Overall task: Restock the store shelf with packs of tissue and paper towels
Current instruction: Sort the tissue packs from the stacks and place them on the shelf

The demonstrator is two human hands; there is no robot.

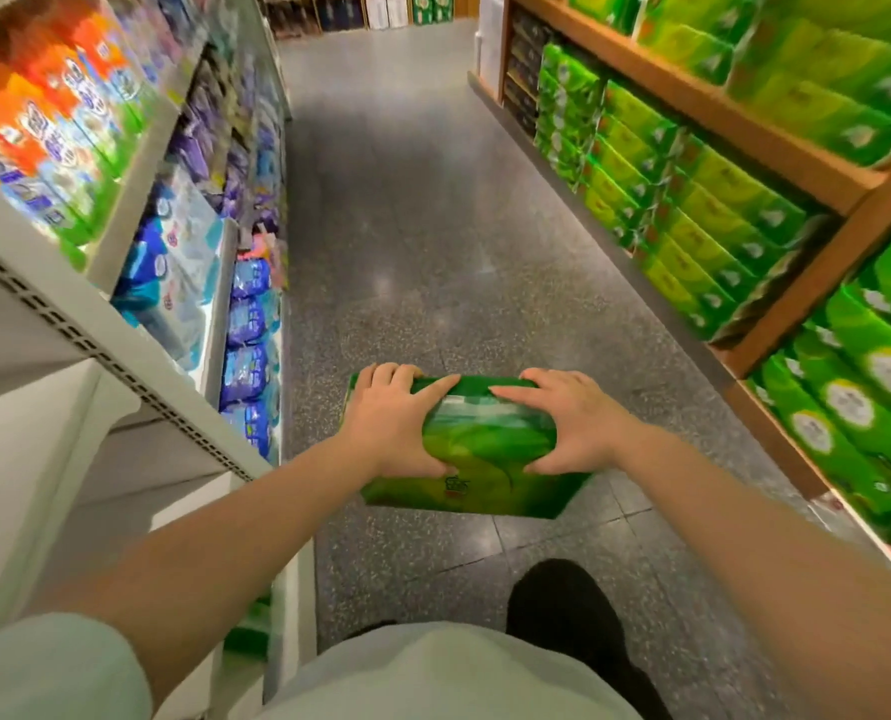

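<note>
Store aisle: green tissue pack point(477, 449) clasped between left hand point(391, 423), right hand point(568, 423).

A speckled grey floor point(433, 241) runs between white shelving point(137, 387) and wooden shelving point(719, 111).

Green pack point(485, 459) with a paler yellow-green swirl and a small red mark, over grey speckled floor point(433, 226). Bright green packs with white oval emblems point(719, 220) along orange-brown wooden shelving point(693, 96). Orange, blue, purple and green packets point(69, 132) on white perforated shelving point(69, 324). Pale sleeve point(54, 672); black shoe point(563, 605).
</note>
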